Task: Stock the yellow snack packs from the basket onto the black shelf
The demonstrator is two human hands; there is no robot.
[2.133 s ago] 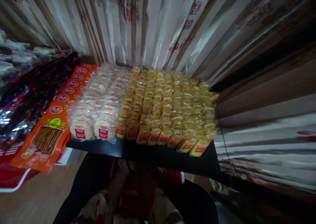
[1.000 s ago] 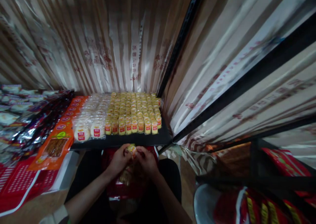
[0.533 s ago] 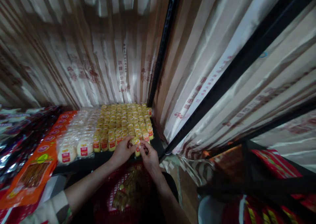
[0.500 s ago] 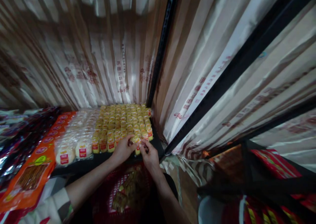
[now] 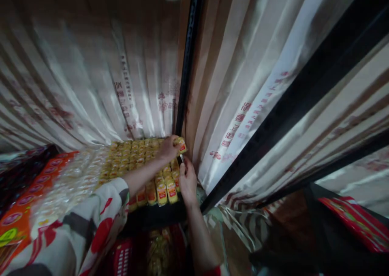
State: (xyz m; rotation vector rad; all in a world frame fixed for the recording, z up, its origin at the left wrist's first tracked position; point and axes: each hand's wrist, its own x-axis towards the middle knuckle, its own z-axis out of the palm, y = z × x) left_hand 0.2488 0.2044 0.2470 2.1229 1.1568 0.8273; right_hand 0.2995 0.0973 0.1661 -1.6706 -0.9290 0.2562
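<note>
Rows of small yellow cakes in clear wrappers with red labels (image 5: 130, 156) fill the shelf's corner. My left hand (image 5: 169, 149) reaches across them to the far right corner, its fingers closed on one wrapped cake (image 5: 181, 145). Just below it, my right hand (image 5: 188, 180) is at the right edge of the rows. Its thumb and fingers are drawn together, and whatever they pinch is too dark to make out. Below the shelf edge, more wrapped cakes (image 5: 159, 249) lie in a red basket (image 5: 121, 257), dimly lit.
Clear-wrapped pale packets (image 5: 75, 174) and orange snack packs (image 5: 42, 187) lie left of the cakes. Pleated printed curtains (image 5: 146, 73) hang behind and to the right. Black posts (image 5: 187, 61) frame the corner. Red packages (image 5: 355, 223) sit at the right.
Both hands have gone from the front of the rows to the far right corner, the left one carrying a cake. My view has shifted closer to the corner.
</note>
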